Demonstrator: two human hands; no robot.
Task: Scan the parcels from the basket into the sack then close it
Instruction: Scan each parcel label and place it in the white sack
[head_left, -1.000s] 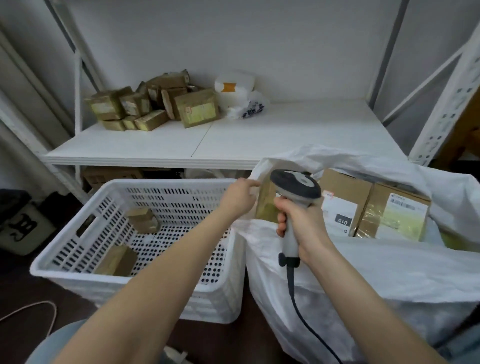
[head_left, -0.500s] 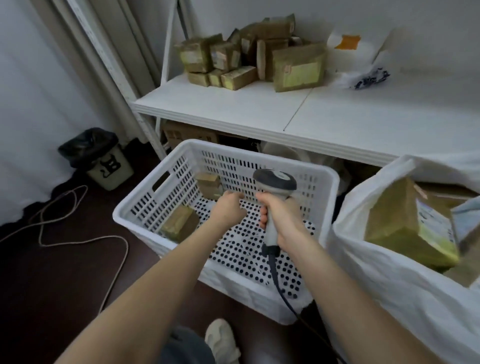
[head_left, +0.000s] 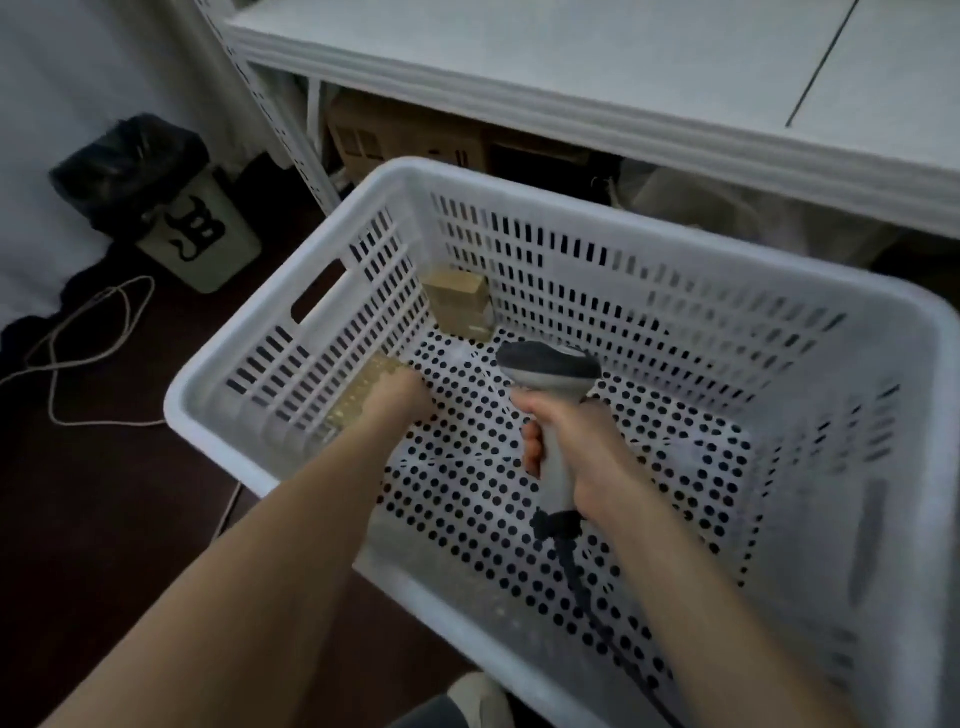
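A white perforated basket stands on the dark floor below me. Inside it, a brown parcel lies against the left wall, partly seen through the slots. My left hand is down in the basket with its fingers curled over that parcel's near end. A second small brown parcel stands in the far left corner. My right hand grips the handle of a grey barcode scanner, held over the basket floor with its cord trailing toward me. The sack is out of view.
A white shelf runs across the top, with a cardboard box under it. A small bin with a black liner and a loose pale cable lie on the floor at the left. My shoe shows below the basket.
My view has swung left and down from the sack to the basket. My left hand left the sack's edge and dropped onto the parcel by the left wall. The scanner came along in my right hand.
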